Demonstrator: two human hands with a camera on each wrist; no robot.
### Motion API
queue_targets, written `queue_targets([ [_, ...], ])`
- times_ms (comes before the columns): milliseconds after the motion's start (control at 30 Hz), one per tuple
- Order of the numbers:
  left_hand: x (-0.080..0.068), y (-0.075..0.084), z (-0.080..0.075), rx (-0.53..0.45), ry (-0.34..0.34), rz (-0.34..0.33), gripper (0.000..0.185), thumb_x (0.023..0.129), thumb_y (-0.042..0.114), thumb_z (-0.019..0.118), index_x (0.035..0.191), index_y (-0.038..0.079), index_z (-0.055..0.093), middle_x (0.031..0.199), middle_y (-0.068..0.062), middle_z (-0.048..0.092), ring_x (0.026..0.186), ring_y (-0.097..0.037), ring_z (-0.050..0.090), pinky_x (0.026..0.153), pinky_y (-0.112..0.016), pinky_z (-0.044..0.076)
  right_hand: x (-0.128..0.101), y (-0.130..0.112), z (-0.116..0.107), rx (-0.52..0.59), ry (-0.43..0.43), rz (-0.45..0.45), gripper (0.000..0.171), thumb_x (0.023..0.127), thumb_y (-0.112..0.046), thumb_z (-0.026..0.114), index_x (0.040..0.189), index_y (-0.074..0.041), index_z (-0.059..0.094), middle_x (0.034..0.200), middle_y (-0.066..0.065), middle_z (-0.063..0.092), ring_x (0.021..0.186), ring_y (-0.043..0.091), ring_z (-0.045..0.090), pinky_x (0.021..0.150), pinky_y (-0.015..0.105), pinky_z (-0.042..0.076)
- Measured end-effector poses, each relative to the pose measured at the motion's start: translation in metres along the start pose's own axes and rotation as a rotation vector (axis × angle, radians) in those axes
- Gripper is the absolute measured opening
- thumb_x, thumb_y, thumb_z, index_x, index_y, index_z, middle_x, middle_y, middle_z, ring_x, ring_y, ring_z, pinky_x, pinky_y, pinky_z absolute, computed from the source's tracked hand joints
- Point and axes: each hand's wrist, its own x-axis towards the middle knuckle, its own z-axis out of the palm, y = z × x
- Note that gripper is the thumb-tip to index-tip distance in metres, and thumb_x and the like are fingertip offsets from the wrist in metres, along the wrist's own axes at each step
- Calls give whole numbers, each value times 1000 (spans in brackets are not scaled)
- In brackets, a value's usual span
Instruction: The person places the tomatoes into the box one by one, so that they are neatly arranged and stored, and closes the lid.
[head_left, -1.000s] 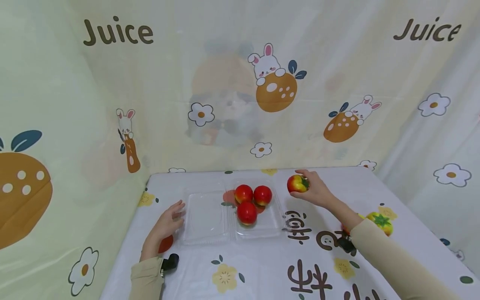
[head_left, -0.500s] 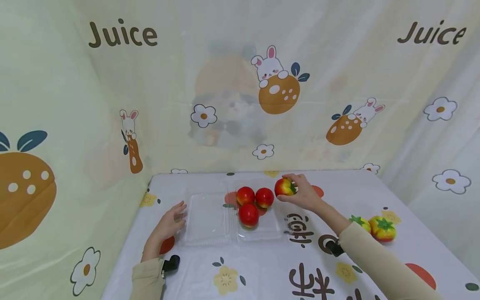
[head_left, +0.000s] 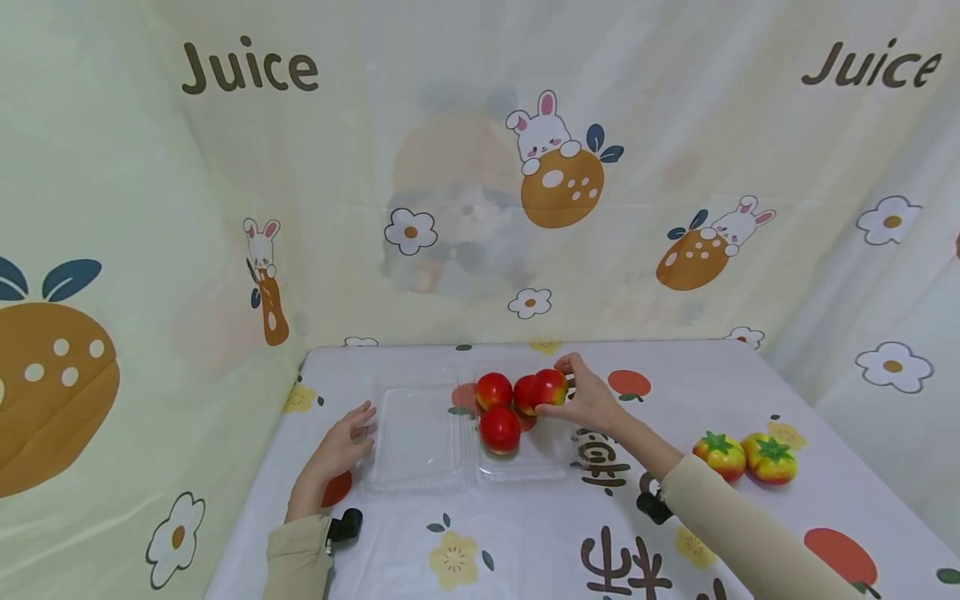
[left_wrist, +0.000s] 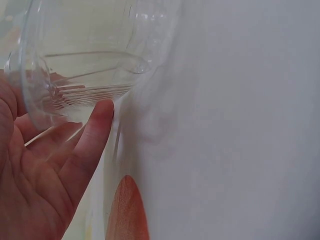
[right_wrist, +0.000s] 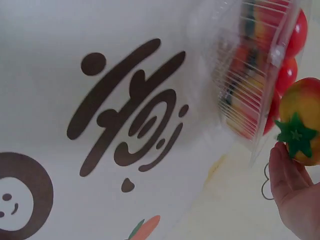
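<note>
- Lower the red-yellow fruit (head_left: 551,387) gently, I'd judge, so it doesn't knock the three red fruits (head_left: 501,430) grouped in the right half of the clear container (head_left: 418,437)
- The bare space toward the lower right of that half looks the safer spot; you have the far right fruit close by, and whether the two touch you cannot tell
- Your right hand (head_left: 588,402) grips the red-yellow fruit from its right, thumb on the near side, fingers on the far side in the head view
- In the right wrist view it sits at the right edge, its green leaf cap (right_wrist: 298,134) just above your fingertips
- Your left hand (head_left: 341,450) has its fingers loosely extended at the container's left side; light contact there should steady the thin plastic
- Two more fruits (head_left: 720,457) lie at the lower right of the head view, well apart from your fingers
</note>
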Motion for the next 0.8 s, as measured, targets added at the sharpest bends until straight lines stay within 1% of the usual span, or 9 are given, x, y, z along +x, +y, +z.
queue_targets([
  [100,1,-1,0,1,7,-12,55,89,1,55,142,0,37,153,-13,24,126,-37,45,95,-45,46,0,2,6,-31,-10,-9,77,68,-38,82,131,-20,40,115,11,50,103,28,53,73,35,55],
  [167,2,-1,0,1,7,-17,56,89,1,55,142,0,38,153,-12,24,126,-36,45,95,-45,46,-1,3,9,-46,-22,-6,77,67,-39,82,132,-22,44,114,10,48,104,27,52,72,35,55],
  [267,1,0,-1,4,3,-14,56,89,1,55,142,0,38,153,-13,24,126,-37,45,95,-46,45,-1,3,14,-53,-39,5,72,66,-41,82,126,-19,49,113,8,48,105,27,51,74,37,55],
  [333,1,1,-1,5,1,-1,55,89,0,54,142,-1,37,153,-14,24,126,-37,45,96,-47,45,-1,2,16,-68,-44,0,70,65,-44,82,122,-17,49,113,7,51,105,26,51,75,38,55],
  [433,1,2,-2,4,0,11,55,89,0,53,142,-2,37,153,-15,24,126,-37,45,96,-47,44,-2,2,19,-133,-48,-3,71,64,-51,80,117,-15,50,111,5,56,102,22,52,75,38,55],
  [533,0,4,-2,8,-1,13,55,89,0,52,141,-2,37,153,-16,24,126,-38,45,96,-48,44,-2,2,21,-203,-57,19,71,62,-57,78,113,-16,51,107,2,57,99,20,52,73,35,54],
  [667,0,3,-2,12,-2,0,54,90,0,52,142,-2,36,153,-15,24,126,-38,44,96,-48,44,-4,4,25,-273,-44,38,70,62,-59,77,110,-13,55,107,5,55,99,21,51,71,35,55],
  [800,-1,2,-1,13,-1,-6,54,90,0,52,142,-1,36,153,-15,24,126,-38,44,96,-48,44,-6,7,28,-352,-13,32,69,61,-63,75,104,-11,60,110,9,53,101,23,50,70,36,55],
])
